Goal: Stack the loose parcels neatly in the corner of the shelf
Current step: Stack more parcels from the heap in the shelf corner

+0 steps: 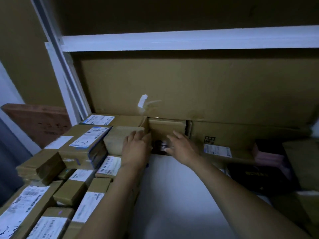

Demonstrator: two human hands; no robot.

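Note:
Many taped brown parcels with white labels [89,140] are stacked in the left corner of the white shelf [181,187]. My left hand [136,149] rests with straight fingers on the right end of a plain brown parcel [119,138] on top of that stack. My right hand [181,147] reaches in beside it. Its spread fingers touch a small dark parcel [159,145] wedged low in the gap between my hands. Behind the gap stands a brown box [165,128]. Most of the dark parcel is hidden.
A large flat cardboard sheet [198,87] leans against the back. A labelled brown box [224,137] sits to the right, with dark boxes [255,176] and more cartons further right. A white upright post [63,78] bounds the left corner, and a white beam [189,40] runs overhead.

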